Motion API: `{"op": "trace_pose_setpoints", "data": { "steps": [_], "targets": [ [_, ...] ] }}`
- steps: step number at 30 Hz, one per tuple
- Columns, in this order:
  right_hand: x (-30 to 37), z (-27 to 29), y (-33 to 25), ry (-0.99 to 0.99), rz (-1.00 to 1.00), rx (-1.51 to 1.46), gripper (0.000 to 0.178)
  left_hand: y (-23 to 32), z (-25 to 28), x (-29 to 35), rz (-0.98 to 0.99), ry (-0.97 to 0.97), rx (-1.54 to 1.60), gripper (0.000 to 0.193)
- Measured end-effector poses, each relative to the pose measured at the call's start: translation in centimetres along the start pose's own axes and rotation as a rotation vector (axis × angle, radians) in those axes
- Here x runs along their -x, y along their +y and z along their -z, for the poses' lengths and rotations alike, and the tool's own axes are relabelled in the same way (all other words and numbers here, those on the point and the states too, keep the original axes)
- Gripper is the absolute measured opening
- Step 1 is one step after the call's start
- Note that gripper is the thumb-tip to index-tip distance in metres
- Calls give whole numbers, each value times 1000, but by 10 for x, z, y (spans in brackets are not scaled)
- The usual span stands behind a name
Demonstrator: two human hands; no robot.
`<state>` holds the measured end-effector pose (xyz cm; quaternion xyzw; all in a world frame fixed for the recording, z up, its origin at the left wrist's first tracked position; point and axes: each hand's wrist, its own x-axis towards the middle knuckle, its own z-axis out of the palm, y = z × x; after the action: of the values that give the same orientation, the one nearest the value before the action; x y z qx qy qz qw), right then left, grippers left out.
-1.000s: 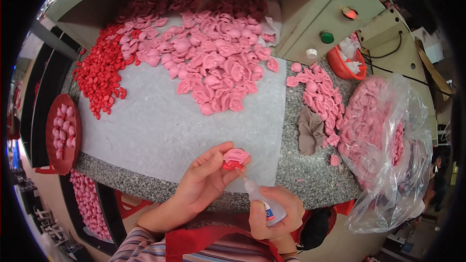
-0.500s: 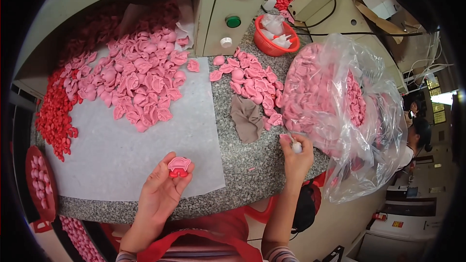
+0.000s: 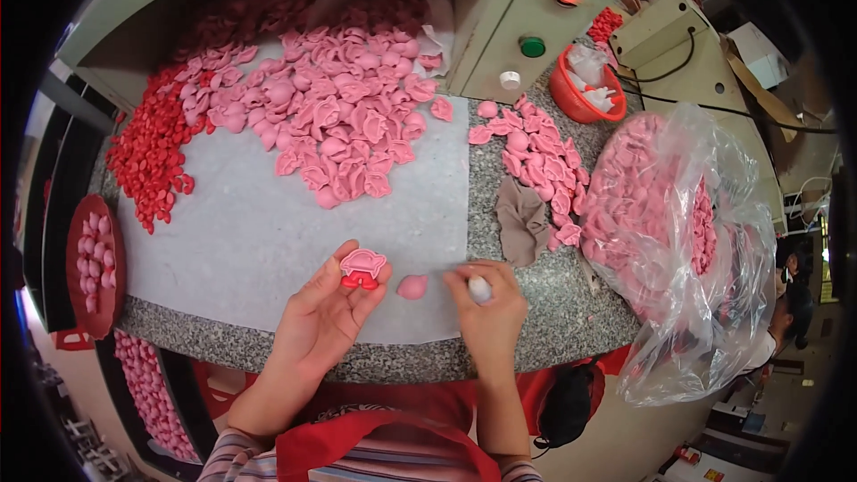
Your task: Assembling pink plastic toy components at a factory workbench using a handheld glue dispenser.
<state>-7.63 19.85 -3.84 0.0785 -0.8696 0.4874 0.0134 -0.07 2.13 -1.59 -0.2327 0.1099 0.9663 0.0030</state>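
Note:
My left hand (image 3: 323, 314) is raised over the near edge of the white paper sheet (image 3: 241, 277). Its thumb and fingers pinch a hollow pink plastic half-shell (image 3: 361, 261) with red foot-shaped parts (image 3: 360, 281) along its lower rim. Just to the right, a rounded pink shell piece (image 3: 412, 286) rests on the paper. My right hand (image 3: 495, 317), at the paper's right edge, is closed around a small white squeeze bottle (image 3: 480, 289). Much of the bottle is hidden by the fingers.
Pink shells (image 3: 348, 116) and small red parts (image 3: 152, 156) are heaped behind the paper. On the right are more pink shells (image 3: 540, 156), a brown cloth (image 3: 522, 223), a filled clear plastic bag (image 3: 705, 303) and a red basket (image 3: 571, 105). A red tray (image 3: 116, 281) stands left.
My right hand has moved left from beside the bag to the paper. The pink piece once at its fingers now appears to lie on the paper. The view has shifted; my left grip is unchanged.

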Motion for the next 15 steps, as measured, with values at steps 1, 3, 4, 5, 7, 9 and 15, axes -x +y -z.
{"op": "trace_pose_setpoints", "data": {
  "steps": [1,3,4,5,7,9,15],
  "targets": [
    [-1,7,-3,63,122,90,9,5,4,2,-25,6,6,39],
    [-4,14,-12,-44,122,70,12,9,8,4,-34,30,47,37],
    [-7,13,-19,-235,150,-27,14,10,9,5,-26,46,73,34],
    [-9,10,-24,-418,173,-124,15,12,11,5,-36,50,83,34],
    [-8,-5,-22,-491,269,-29,18,14,13,7,-2,23,93,35],
    [-9,-12,-22,-557,375,64,21,16,14,8,-29,23,94,36],
    [8,-6,-55,-286,99,-257,25,0,11,8,-44,-34,22,37]
  ]
}}
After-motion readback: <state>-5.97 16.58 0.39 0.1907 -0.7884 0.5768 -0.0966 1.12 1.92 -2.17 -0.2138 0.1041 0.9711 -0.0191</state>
